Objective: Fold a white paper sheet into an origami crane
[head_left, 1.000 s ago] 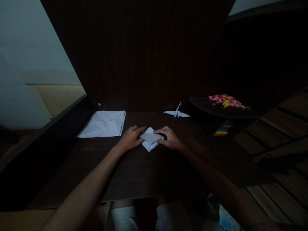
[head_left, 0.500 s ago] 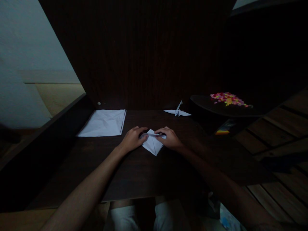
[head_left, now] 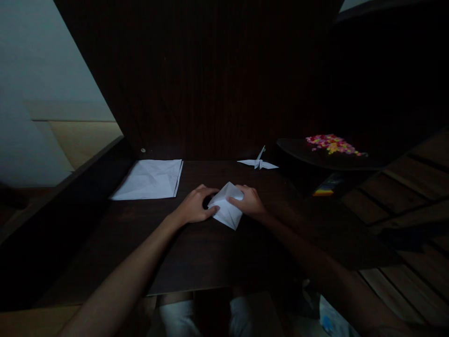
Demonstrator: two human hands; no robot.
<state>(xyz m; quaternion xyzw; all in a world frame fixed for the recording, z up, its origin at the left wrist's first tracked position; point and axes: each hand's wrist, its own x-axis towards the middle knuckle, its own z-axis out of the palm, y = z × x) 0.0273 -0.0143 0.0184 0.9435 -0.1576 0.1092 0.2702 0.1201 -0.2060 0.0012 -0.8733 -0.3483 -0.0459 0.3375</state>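
Note:
A white folded paper (head_left: 227, 211), diamond-shaped with creases, is tilted between my hands over the dark desk. My left hand (head_left: 195, 204) has its thumb and fingers at the paper's left edge, with a dark gap between them. On the other side my right hand (head_left: 249, 201) pinches the right edge, its thumb on the near face and its fingers behind. Beyond the hands a white origami crane (head_left: 258, 164) stands with wings spread. Some creased white paper sheets (head_left: 150, 179) lie stacked to the left.
A low dark shelf (head_left: 294, 150) at the right carries a heap of small pink, red and yellow pieces (head_left: 333, 144). The desk (head_left: 189, 262) has a raised board on the left and a tall dark panel behind. Wooden slats (head_left: 403, 281) are at the far right.
The folded paper has turned and its upper part has risen, showing a broader face. My left thumb has moved down along its left edge; the right hand keeps its grip.

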